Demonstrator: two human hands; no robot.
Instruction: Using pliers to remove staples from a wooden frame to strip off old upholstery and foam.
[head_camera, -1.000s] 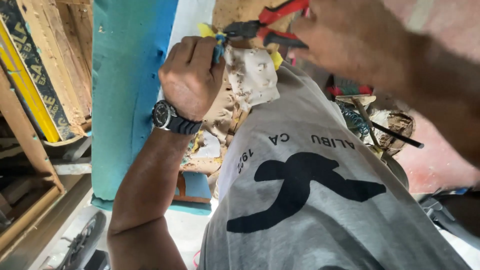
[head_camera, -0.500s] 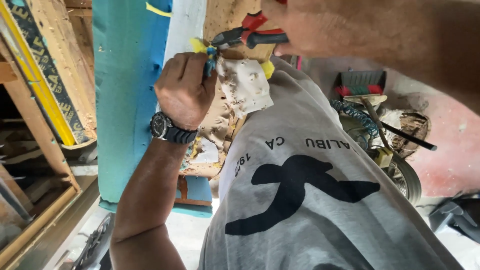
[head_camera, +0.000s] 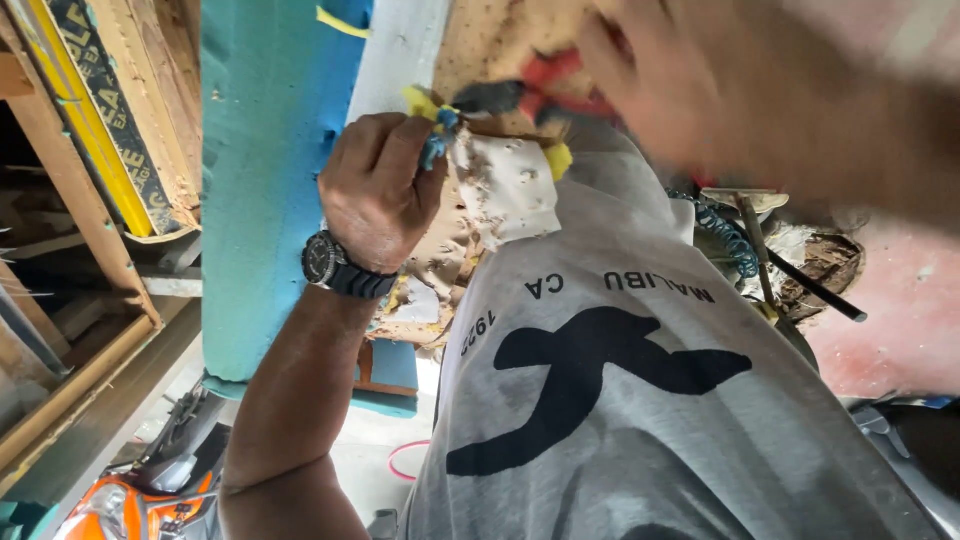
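Red-handled pliers (head_camera: 530, 95): long axis roughly level across the frame, dark nose pointing left toward the left hand (head_camera: 375, 190). Right hand (head_camera: 720, 110) wraps the handles; blurred, finger spread unreadable. Left fingers (head_camera: 405, 150) curled tight, pinching a blue scrap (head_camera: 438, 140) beside yellow foam (head_camera: 420, 100), above a torn white patch (head_camera: 510, 185). Black wristwatch (head_camera: 335, 268). Teal upholstery (head_camera: 265, 180) alongside.

Left hand (head_camera: 378, 190) raised, fingers curled tight, right hand (head_camera: 690, 95) blurred, closed grip
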